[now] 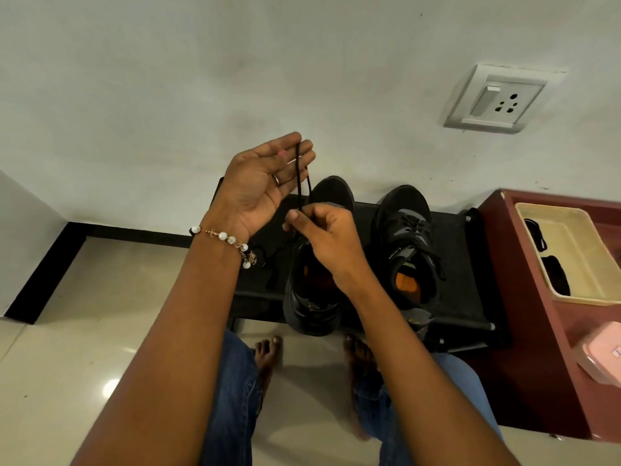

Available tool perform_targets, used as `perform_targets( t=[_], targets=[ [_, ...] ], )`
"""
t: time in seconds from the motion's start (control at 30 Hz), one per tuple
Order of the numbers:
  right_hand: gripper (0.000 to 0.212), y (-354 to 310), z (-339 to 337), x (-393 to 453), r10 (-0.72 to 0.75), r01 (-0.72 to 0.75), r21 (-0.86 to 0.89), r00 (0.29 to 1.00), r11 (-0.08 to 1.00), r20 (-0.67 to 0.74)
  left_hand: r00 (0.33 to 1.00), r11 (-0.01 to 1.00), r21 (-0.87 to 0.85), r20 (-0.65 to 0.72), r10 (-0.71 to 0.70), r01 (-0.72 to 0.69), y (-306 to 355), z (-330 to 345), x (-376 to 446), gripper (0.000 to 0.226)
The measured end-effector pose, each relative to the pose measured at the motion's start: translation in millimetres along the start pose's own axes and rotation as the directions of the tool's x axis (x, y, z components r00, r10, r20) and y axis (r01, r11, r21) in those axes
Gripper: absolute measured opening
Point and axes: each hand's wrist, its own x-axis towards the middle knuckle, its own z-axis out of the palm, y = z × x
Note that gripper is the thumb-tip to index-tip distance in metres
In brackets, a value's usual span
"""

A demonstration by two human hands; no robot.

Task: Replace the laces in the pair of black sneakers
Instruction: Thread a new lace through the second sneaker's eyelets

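Left sneaker overhangs black stand edge at 6 o'clock. Right hand pinches black lace; left hand flat-fingered, lace looped over fingertips.

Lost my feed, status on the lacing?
Left hand open, black lace looped over its fingers. Right hand pinching lace above left sneaker. Right sneaker laced. Nothing blocking.
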Motion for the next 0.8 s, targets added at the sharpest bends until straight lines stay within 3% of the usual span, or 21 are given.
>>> perform_targets(
  t=[0.17, 0.23, 0.3, 0.37, 0.47, 0.5, 0.57, 0.63, 0.7, 0.8],
  targets=[
    [0.017, -4, -41, 0, 0.081, -0.073, 0.130, 0.995, 0.989, -0.059, 0.960, 0.980, -0.197, -0.277, -0.049, -0.007, -18, -27, 20, 0.044],
    [0.019, -3, -56, 3, 0.129, -0.099, 0.204, 0.981, 0.974, -0.142, 0.941, 0.991, -0.131, -0.334, -0.055, 0.012, -25, -33, 25, 0.050],
    [0.021, -2, -66, 7, 0.175, -0.111, 0.296, 0.964, 0.949, -0.198, 0.937, 0.996, 0.063, -0.347, -0.034, 0.060, -32, -35, 29, 0.055],
    [0.023, -1, -69, 9, 0.204, -0.111, 0.383, 0.956, 0.917, -0.212, 0.949, 0.912, 0.398, -0.312, 0.037, 0.095, -41, -35, 31, 0.048],
    [0.025, 0, -65, 10, 0.195, -0.118, 0.356, 0.962, 0.927, -0.189, 0.985, 0.635, 0.772, -0.092, 0.148, -0.023, -48, -30, 28, 0.035],
    [0.025, 0, -63, 11, 0.185, -0.119, 0.334, 0.967, 0.935, -0.175, 0.991, 0.591, 0.802, 0.003, 0.137, -0.084, -49, -26, 27, 0.033],
    [0.027, -2, -58, 12, 0.174, -0.123, 0.307, 0.974, 0.944, -0.146, 0.987, 0.631, 0.761, 0.152, 0.053, -0.151, -51, -17, 22, 0.029],
    [0.028, -2, -56, 12, 0.174, -0.136, 0.280, 0.978, 0.950, -0.114, 0.979, 0.663, 0.732, 0.205, 0.002, -0.155, -53, -10, 20, 0.023],
    [0.029, 0, -56, 12, 0.182, -0.158, 0.233, 0.979, 0.960, -0.087, 0.983, 0.644, 0.751, 0.182, 0.006, -0.143, -54, -8, 19, 0.016],
    [0.026, 5, -60, 11, 0.206, -0.194, 0.129, 0.975, 0.972, -0.087, 0.997, 0.682, 0.728, 0.014, 0.079, -0.064, -52, -13, 23, 0.017]
  ],
)
